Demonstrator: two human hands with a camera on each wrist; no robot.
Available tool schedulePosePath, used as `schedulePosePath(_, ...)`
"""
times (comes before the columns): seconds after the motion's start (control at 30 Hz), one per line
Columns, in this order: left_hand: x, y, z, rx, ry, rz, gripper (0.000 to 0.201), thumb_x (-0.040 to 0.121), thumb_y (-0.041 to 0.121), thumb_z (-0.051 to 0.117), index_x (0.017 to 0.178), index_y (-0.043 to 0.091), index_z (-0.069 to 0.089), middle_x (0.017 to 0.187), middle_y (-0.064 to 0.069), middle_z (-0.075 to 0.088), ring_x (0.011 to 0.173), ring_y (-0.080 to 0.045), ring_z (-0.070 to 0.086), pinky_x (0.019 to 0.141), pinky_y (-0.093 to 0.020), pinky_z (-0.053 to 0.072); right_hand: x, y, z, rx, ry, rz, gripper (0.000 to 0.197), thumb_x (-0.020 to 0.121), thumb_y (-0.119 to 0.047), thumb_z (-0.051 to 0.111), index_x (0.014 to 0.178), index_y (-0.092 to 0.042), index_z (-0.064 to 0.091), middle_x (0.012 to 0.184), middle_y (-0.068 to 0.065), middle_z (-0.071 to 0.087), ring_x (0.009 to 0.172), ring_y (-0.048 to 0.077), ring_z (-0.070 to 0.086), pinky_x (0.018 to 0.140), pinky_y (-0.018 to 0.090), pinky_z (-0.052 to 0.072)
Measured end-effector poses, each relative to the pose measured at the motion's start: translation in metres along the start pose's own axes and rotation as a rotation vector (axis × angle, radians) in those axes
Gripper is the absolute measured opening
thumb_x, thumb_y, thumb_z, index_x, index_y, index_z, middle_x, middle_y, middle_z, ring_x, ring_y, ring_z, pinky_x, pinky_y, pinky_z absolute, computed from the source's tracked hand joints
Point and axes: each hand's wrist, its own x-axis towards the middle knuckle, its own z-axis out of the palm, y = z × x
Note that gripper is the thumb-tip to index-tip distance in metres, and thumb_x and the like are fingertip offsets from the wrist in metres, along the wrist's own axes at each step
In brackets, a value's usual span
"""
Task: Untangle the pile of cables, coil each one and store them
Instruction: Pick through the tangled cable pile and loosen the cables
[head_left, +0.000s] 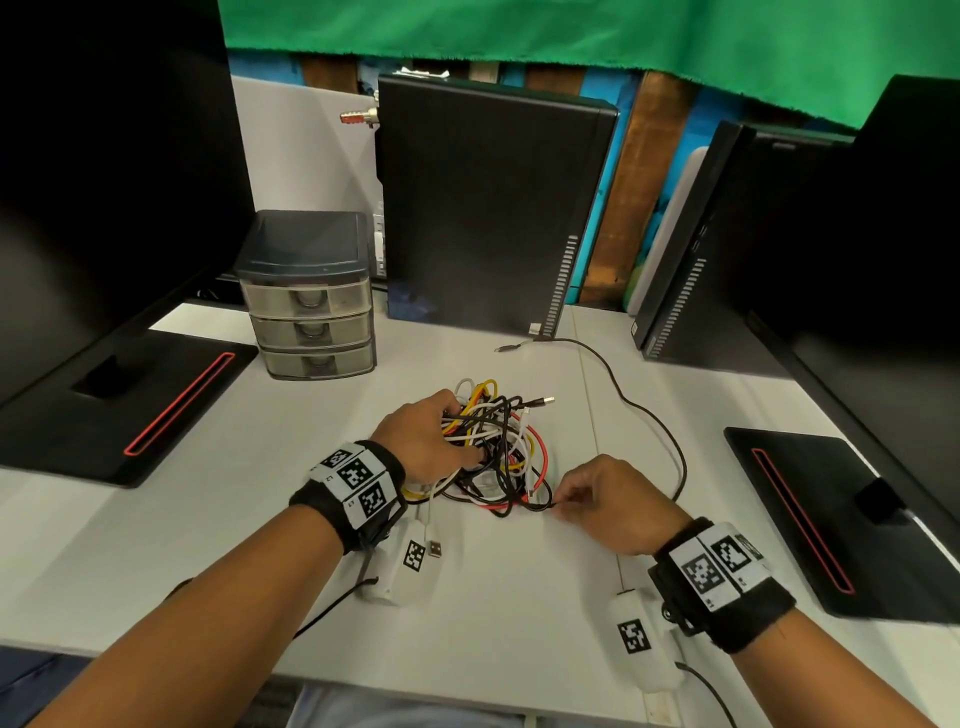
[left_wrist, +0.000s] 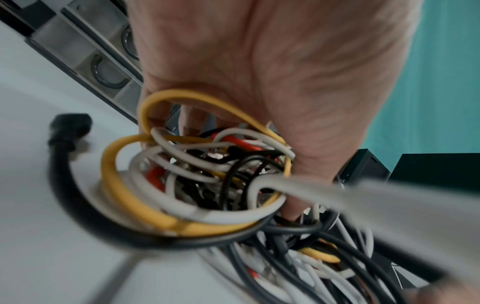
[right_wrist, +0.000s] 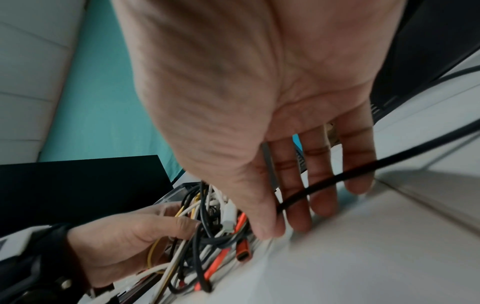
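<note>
Two hands at your cable pile (head_left: 493, 447) on the desk (head_left: 519, 597), left hand (head_left: 431, 441) gripping its tangle, right hand (head_left: 618, 506) pinching a black cable (head_left: 652, 415) just beside the pile.

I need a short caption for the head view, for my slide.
Left hand steadies tangled cables; right hand pinches a black cable.

The right hand (right_wrist: 259, 123) reaches down over the white tabletop (right_wrist: 363, 257), palm towards the camera, fingers (right_wrist: 322, 185) loosely straight. A black cable (right_wrist: 363, 166) runs across the fingers and ends in the grip of thumb and forefinger. To the left, the left hand (right_wrist: 124, 242) has its fingers curled into the cable pile (right_wrist: 207, 236) of black, white, yellow and orange-red strands lying on the tabletop.
</note>
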Motion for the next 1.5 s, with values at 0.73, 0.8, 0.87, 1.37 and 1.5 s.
schedulePosePath(0.73,-0.004,0.003,0.001,0.107,0.038,0.005,0.044,0.078,0.054,0.074,0.104,0.032,0.046,0.104,0.005,0.066,0.092,-0.021,0.061,0.076,-0.030,0.045,0.007,-0.055,0.007,-0.255,0.237,-0.064,0.027,0.098,-0.030,0.054,0.115,-0.039,0.072,0.107,-0.007,0.075,0.095,0.021,0.067,0.075,0.027,0.049)
schedulePosePath(0.8,-0.003,0.003,0.001,0.114,0.035,0.006,0.044,0.078,0.055,0.073,0.104,0.034,0.045,0.104,0.005,0.066,0.093,-0.022,0.061,0.077,-0.030,0.045,0.008,-0.057,0.006,-0.312,0.245,-0.039,0.023,0.096,-0.038,0.056,0.114,-0.038,0.071,0.102,-0.005,0.075,0.091,0.022,0.067,0.071,0.027,0.048)
schedulePosePath(0.87,-0.002,0.002,0.001,0.120,0.032,0.006,0.043,0.077,0.055,0.073,0.103,0.034,0.046,0.104,0.005,0.066,0.092,-0.021,0.061,0.076,-0.030,0.044,0.006,-0.058,0.005,-0.353,0.241,-0.030,0.025,0.092,-0.048,0.062,0.113,-0.036,0.070,0.097,-0.005,0.073,0.089,0.022,0.067,0.068,0.027,0.043)
schedulePosePath(1.37,-0.002,0.011,-0.001,0.217,0.048,-0.061,0.054,0.079,0.056,0.071,0.117,0.026,0.048,0.106,0.003,0.064,0.088,-0.020,0.057,0.074,-0.030,0.043,-0.003,-0.051,-0.015,-0.176,0.157,-0.111,0.018,0.089,-0.031,0.067,0.080,-0.016,0.066,0.090,-0.009,0.059,0.082,0.012,0.058,0.071,0.029,0.049)
schedulePosePath(1.5,-0.001,0.011,-0.005,0.241,0.048,-0.107,0.053,0.079,0.057,0.071,0.115,0.025,0.047,0.098,0.004,0.056,0.089,-0.021,0.056,0.073,-0.030,0.042,-0.025,-0.045,-0.028,-0.242,0.121,-0.139,0.019,0.089,-0.031,0.065,0.078,-0.017,0.059,0.077,-0.001,0.064,0.073,0.016,0.060,0.065,0.031,0.048)
